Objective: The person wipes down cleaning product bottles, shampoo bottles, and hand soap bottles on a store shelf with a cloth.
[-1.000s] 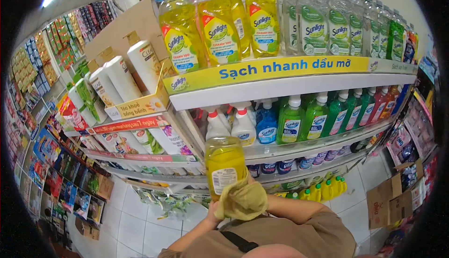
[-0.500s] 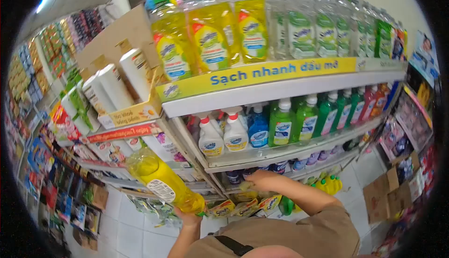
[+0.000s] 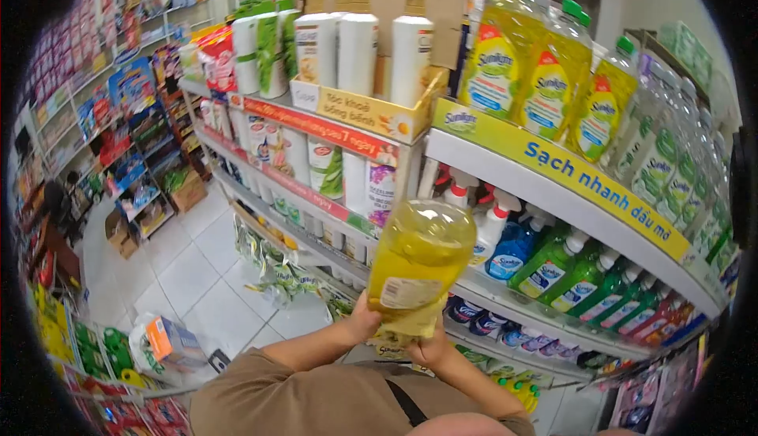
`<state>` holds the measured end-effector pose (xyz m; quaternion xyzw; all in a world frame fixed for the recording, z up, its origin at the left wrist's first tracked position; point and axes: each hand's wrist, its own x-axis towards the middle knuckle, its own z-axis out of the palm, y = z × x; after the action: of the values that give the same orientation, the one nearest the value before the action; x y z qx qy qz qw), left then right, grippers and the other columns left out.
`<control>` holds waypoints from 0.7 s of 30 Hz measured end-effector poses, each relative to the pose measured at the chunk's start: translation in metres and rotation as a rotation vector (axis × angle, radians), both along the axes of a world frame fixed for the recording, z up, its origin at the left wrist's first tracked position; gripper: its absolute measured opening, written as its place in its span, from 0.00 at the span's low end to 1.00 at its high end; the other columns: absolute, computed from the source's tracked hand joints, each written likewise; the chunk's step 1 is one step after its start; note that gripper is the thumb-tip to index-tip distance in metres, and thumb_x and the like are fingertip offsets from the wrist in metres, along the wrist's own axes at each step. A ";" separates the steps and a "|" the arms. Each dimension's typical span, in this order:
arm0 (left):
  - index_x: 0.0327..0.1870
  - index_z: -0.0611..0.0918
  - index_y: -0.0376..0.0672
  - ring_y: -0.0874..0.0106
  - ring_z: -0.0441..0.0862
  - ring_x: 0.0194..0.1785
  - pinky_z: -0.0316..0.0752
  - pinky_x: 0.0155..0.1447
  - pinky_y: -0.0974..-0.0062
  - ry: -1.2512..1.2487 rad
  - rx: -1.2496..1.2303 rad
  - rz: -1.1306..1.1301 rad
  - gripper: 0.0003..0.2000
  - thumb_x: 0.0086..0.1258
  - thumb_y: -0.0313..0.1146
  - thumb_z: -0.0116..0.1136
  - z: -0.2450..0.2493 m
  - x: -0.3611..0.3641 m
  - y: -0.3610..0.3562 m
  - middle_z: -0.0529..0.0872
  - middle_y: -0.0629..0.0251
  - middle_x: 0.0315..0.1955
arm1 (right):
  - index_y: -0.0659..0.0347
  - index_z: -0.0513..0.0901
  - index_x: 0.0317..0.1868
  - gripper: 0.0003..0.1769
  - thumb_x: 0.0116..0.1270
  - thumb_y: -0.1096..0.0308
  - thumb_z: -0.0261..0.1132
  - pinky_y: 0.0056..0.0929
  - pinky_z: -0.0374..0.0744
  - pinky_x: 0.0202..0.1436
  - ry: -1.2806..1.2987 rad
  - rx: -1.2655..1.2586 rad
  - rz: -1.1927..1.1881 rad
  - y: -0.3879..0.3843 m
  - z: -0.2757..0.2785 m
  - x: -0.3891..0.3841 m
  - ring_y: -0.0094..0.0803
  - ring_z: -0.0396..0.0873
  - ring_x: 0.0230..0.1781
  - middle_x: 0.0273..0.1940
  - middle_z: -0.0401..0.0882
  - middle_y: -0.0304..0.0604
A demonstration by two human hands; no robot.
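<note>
A large bottle of yellow dish soap (image 3: 418,254) is in front of me, its base end tilted up and a white label on its side. My left hand (image 3: 364,321) is closed around the bottle's lower left part. On the other side, my right hand (image 3: 431,349) pinches a pale yellow cloth (image 3: 416,324) that lies against the bottle's lower part. The bottle's cap end is hidden behind the cloth and hands. Similar yellow Sunlight bottles (image 3: 545,88) stand on the top shelf at the right.
White shampoo bottles (image 3: 358,47) stand in a yellow carton (image 3: 347,107) on the left shelf. Spray bottles and green bottles (image 3: 545,266) line the shelf below the yellow strip (image 3: 568,175). White floor tiles (image 3: 197,266) and an orange-and-white box (image 3: 170,341) are at the left.
My view has swung left. The right hand with the cloth has come from the lower shelf to the bottle, which now stands more upright, base up, in my left hand.
</note>
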<state>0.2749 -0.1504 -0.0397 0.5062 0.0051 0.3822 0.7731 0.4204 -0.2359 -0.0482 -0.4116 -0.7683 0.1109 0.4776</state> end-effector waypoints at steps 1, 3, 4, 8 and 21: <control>0.61 0.64 0.35 0.70 0.70 0.59 0.65 0.62 0.70 0.072 0.049 0.049 0.41 0.53 0.56 0.65 -0.001 -0.002 -0.004 0.73 0.60 0.55 | 0.56 0.80 0.48 0.20 0.55 0.59 0.64 0.44 0.56 0.67 -0.041 0.129 -0.110 -0.004 0.013 -0.004 0.54 0.60 0.63 0.59 0.64 0.60; 0.58 0.67 0.35 0.73 0.71 0.57 0.65 0.61 0.72 0.053 -0.034 0.120 0.34 0.54 0.45 0.68 -0.016 0.005 -0.015 0.74 0.61 0.54 | 0.56 0.79 0.50 0.21 0.54 0.64 0.65 0.42 0.61 0.65 0.227 0.086 -0.093 -0.006 0.012 -0.008 0.49 0.66 0.59 0.57 0.68 0.56; 0.58 0.68 0.35 0.73 0.71 0.57 0.65 0.61 0.72 0.048 -0.006 0.117 0.33 0.54 0.41 0.67 -0.014 0.007 -0.019 0.75 0.62 0.54 | 0.56 0.78 0.51 0.22 0.53 0.66 0.66 0.41 0.63 0.64 0.356 0.007 -0.048 -0.007 0.015 -0.008 0.46 0.68 0.58 0.56 0.70 0.54; 0.55 0.70 0.35 0.73 0.73 0.53 0.67 0.58 0.73 0.074 0.267 0.132 0.28 0.52 0.31 0.65 -0.008 -0.006 -0.019 0.76 0.61 0.51 | 0.58 0.72 0.56 0.33 0.46 0.72 0.73 0.37 0.69 0.60 0.668 -0.341 0.166 -0.012 0.041 -0.005 0.37 0.73 0.53 0.54 0.73 0.45; 0.59 0.68 0.37 0.66 0.73 0.55 0.68 0.58 0.67 0.055 -0.500 0.029 0.36 0.66 0.64 0.33 0.047 -0.093 -0.002 0.71 0.56 0.56 | 0.62 0.72 0.52 0.22 0.59 0.63 0.64 0.48 0.72 0.55 -0.069 0.502 -0.220 0.058 -0.009 -0.002 0.46 0.72 0.52 0.53 0.71 0.51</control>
<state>0.1818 -0.1526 0.0076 0.3094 0.1280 0.3663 0.8682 0.4186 -0.1775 -0.0572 -0.3648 -0.7383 -0.1494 0.5472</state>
